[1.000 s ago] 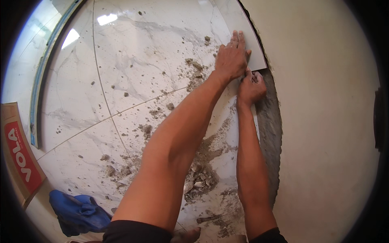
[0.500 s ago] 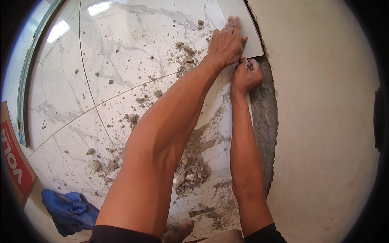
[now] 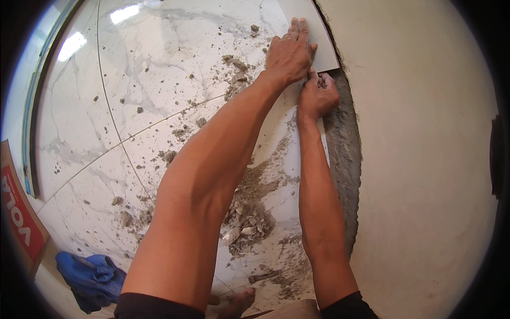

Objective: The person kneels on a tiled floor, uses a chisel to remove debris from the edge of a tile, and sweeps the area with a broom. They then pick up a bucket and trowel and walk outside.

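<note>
A pale grey-white tile strip (image 3: 320, 49) lies along the wall at the far end of a rough cement channel (image 3: 342, 133). Palm down, my left hand (image 3: 289, 56) rests at the strip's left side, its fingers stretched forward onto it and the thumb out to the right. Just nearer, my right hand (image 3: 319, 97) is closed at the strip's near edge, with fingers curled and a fingertip touching beside that edge. Whatever its fingers may pinch is hidden. Grey dust coats the right fingertips.
Marbled white floor tiles (image 3: 154, 69) carry scattered mortar crumbs and a rubble heap (image 3: 248, 226). The plain wall (image 3: 419, 159) bounds the right side. At left are a long straight bar (image 3: 29, 117), a red-and-brown carton (image 3: 24, 220) and a blue cloth (image 3: 93, 279). A bare foot (image 3: 241, 300) shows below.
The whole view has shifted slightly, so the hands and strip appear a little further left and up. Both hands keep the same places at the strip.
</note>
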